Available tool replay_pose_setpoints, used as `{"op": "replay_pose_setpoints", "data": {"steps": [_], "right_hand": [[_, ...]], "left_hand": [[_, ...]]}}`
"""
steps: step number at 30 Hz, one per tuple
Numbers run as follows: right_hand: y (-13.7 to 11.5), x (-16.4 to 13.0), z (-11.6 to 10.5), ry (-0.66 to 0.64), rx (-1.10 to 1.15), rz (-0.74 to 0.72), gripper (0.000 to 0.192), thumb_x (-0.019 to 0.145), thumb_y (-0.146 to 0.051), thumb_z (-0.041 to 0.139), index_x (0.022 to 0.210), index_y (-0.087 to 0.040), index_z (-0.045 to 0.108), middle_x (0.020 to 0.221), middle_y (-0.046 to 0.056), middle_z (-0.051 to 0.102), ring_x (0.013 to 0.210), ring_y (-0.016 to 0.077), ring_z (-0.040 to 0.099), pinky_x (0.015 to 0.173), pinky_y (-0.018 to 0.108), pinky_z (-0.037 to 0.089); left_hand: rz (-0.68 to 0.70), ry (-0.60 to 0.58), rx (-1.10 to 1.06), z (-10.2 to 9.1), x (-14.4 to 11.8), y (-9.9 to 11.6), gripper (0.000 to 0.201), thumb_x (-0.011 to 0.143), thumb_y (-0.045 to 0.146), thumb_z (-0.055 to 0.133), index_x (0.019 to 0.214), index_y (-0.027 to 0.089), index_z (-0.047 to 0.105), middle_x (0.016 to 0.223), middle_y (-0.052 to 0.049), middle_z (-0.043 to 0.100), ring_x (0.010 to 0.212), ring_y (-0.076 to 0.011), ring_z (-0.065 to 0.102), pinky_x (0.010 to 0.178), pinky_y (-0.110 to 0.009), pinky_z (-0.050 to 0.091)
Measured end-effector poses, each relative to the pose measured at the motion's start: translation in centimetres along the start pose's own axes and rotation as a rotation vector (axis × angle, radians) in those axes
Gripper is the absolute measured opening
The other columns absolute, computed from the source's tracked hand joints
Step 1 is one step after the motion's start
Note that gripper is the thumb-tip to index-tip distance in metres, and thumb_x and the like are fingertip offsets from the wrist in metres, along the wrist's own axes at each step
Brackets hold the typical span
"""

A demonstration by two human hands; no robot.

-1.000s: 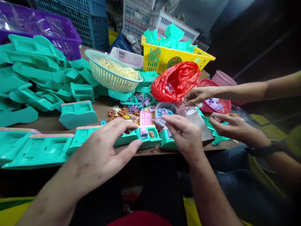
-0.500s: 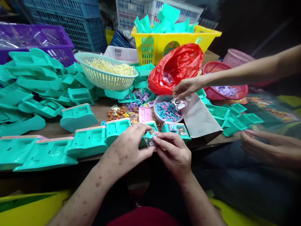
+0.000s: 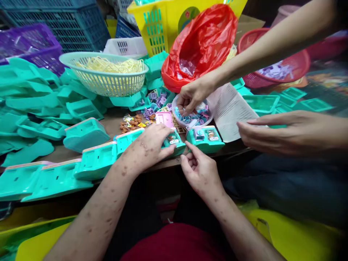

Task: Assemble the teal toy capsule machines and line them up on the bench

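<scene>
My left hand [image 3: 150,145] rests on a teal toy casing [image 3: 174,142] at the table's front edge, fingers pressing its top. Just below the edge, my right hand [image 3: 199,170] has its fingers curled together beside that casing; whether it pinches a small part I cannot tell. Right of it stands another teal casing [image 3: 206,137] with fitted pieces. A pink toy part [image 3: 164,119] lies behind them. A co-worker's hand [image 3: 191,95] reaches into a clear bowl [image 3: 208,114] of small blue pieces. The co-worker's other hand [image 3: 274,132] hovers at the right.
A row of teal casings [image 3: 57,175] runs along the front edge, with piles [image 3: 32,101] at left. Behind stand a pale green basket [image 3: 106,74] of yellow parts, a red plastic bag [image 3: 202,43], a yellow basket [image 3: 163,29] and a red basket [image 3: 274,65]. Small brown bits [image 3: 132,123] lie mid-table.
My hands parted: the left now presses the casing, the right dropped below the table edge. The co-worker's hand moved down into the bowl. The view tilted closer.
</scene>
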State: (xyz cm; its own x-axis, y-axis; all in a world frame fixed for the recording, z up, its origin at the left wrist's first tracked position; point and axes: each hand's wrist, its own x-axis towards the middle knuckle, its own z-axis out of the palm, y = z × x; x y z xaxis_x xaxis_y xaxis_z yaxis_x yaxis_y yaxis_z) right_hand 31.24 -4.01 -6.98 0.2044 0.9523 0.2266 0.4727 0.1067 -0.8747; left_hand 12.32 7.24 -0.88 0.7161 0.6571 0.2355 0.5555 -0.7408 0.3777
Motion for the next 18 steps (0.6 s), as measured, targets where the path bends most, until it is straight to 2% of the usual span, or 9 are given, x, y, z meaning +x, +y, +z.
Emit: {"op": "replay_pose_setpoints", "data": {"steps": [5, 9, 11, 12, 13, 15, 16, 17, 18], "right_hand": [[0.3, -0.2, 0.3, -0.038, -0.016, -0.035, 0.055, 0.105, -0.031, 0.063, 0.157, -0.015, 0.060, 0.087, 0.000, 0.071, 0.064, 0.0124, 0.066, 0.065, 0.025, 0.060], [0.7, 0.4, -0.2, -0.021, -0.177, -0.136, 0.048, 0.103, -0.026, 0.061, 0.149, -0.014, 0.066, 0.080, 0.000, 0.071, 0.060, 0.0141, 0.065, 0.062, 0.027, 0.060], [0.8, 2.0, -1.4, -0.169, -0.319, -0.269, 0.035, 0.103, -0.021, 0.060, 0.134, -0.017, 0.074, 0.081, 0.002, 0.074, 0.063, 0.0167, 0.070, 0.062, 0.028, 0.062], [0.7, 3.2, -2.1, -0.297, -0.371, -0.369, 0.027, 0.101, -0.018, 0.061, 0.123, -0.021, 0.078, 0.085, 0.004, 0.077, 0.070, 0.0185, 0.074, 0.066, 0.030, 0.064], [0.5, 4.7, -2.9, -0.432, -0.392, -0.473, 0.023, 0.098, -0.013, 0.065, 0.109, -0.026, 0.080, 0.091, 0.003, 0.080, 0.081, 0.0204, 0.078, 0.074, 0.032, 0.067], [-0.5, 7.9, -4.5, -0.679, -0.382, -0.713, 0.031, 0.088, -0.002, 0.069, 0.085, -0.031, 0.077, 0.102, -0.004, 0.083, 0.109, 0.0209, 0.079, 0.102, 0.039, 0.065], [-1.2, 9.3, -5.1, -0.797, -0.379, -0.846, 0.036, 0.086, 0.003, 0.068, 0.081, -0.033, 0.076, 0.106, -0.008, 0.082, 0.118, 0.0191, 0.077, 0.114, 0.041, 0.059], [-1.9, 10.5, -5.7, -0.928, -0.403, -1.007, 0.040, 0.086, 0.005, 0.065, 0.085, -0.033, 0.077, 0.111, -0.009, 0.082, 0.125, 0.0182, 0.075, 0.122, 0.046, 0.054], [-2.5, 11.4, -6.2, -1.013, -0.432, -1.105, 0.042, 0.087, 0.006, 0.063, 0.089, -0.033, 0.078, 0.114, -0.010, 0.082, 0.129, 0.0175, 0.073, 0.127, 0.049, 0.048]], "left_hand": [[0.029, -0.010, 0.011, 0.2, 0.2, -0.2, 0.037, 0.110, 0.037, 0.063, 0.141, 0.017, 0.069, 0.129, -0.015, 0.070, 0.126, -0.0313, 0.065, 0.113, -0.050, 0.055], [0.018, -0.044, 0.034, 0.1, 0.4, -0.1, 0.038, 0.111, 0.037, 0.062, 0.143, 0.018, 0.069, 0.128, -0.014, 0.068, 0.126, -0.0312, 0.064, 0.114, -0.050, 0.055], [0.017, -0.061, 0.050, 0.0, 0.6, 0.0, 0.035, 0.111, 0.036, 0.061, 0.139, 0.018, 0.071, 0.126, -0.014, 0.068, 0.125, -0.0309, 0.065, 0.112, -0.049, 0.055], [0.022, -0.074, 0.061, -0.1, 0.7, 0.1, 0.033, 0.112, 0.035, 0.060, 0.137, 0.017, 0.071, 0.126, -0.014, 0.068, 0.124, -0.0310, 0.065, 0.111, -0.049, 0.056], [0.030, -0.091, 0.076, -0.2, 0.9, 0.1, 0.031, 0.111, 0.033, 0.060, 0.135, 0.016, 0.071, 0.126, -0.015, 0.068, 0.123, -0.0315, 0.065, 0.110, -0.048, 0.056], [0.042, -0.131, 0.123, -0.4, 1.2, 0.4, 0.029, 0.111, 0.029, 0.058, 0.132, 0.015, 0.072, 0.124, -0.016, 0.068, 0.121, -0.0325, 0.065, 0.106, -0.048, 0.057], [0.044, -0.150, 0.148, -0.5, 1.4, 0.5, 0.028, 0.111, 0.028, 0.058, 0.131, 0.014, 0.073, 0.122, -0.016, 0.068, 0.118, -0.0327, 0.066, 0.103, -0.048, 0.057], [0.044, -0.167, 0.168, -0.7, 1.5, 0.6, 0.027, 0.111, 0.026, 0.057, 0.129, 0.014, 0.074, 0.120, -0.015, 0.068, 0.115, -0.0326, 0.066, 0.101, -0.048, 0.057], [0.040, -0.184, 0.183, -0.8, 1.7, 0.7, 0.027, 0.110, 0.026, 0.057, 0.127, 0.015, 0.074, 0.118, -0.015, 0.067, 0.112, -0.0321, 0.066, 0.099, -0.048, 0.057]]}}
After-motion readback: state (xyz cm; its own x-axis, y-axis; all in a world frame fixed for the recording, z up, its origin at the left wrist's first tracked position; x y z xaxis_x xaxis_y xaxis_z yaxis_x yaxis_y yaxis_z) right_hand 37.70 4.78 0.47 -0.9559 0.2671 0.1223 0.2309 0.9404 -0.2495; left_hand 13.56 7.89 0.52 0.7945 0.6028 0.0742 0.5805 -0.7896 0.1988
